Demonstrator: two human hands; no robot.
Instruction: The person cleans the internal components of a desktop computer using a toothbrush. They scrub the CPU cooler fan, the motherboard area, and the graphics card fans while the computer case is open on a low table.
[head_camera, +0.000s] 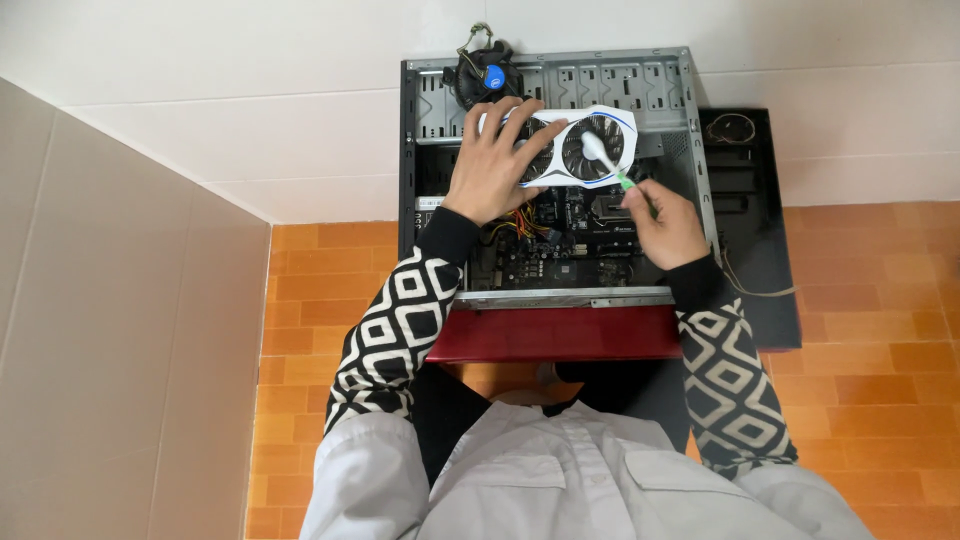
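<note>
An open computer case (690, 150) lies on its side on the orange tiled floor. Above its motherboard (560, 250) my left hand (495, 160) holds a white graphics card (575, 145) with two black fans, gripping its left end. My right hand (665, 225) pinches the green handle of a small brush (605, 162) whose white head rests on the card's right fan.
A black round cooler fan (485, 75) with a blue centre sits on the case's far left corner. The black side panel (750, 220) lies to the right of the case. A dark red front panel (555, 335) faces me. White tiled walls rise behind and to the left.
</note>
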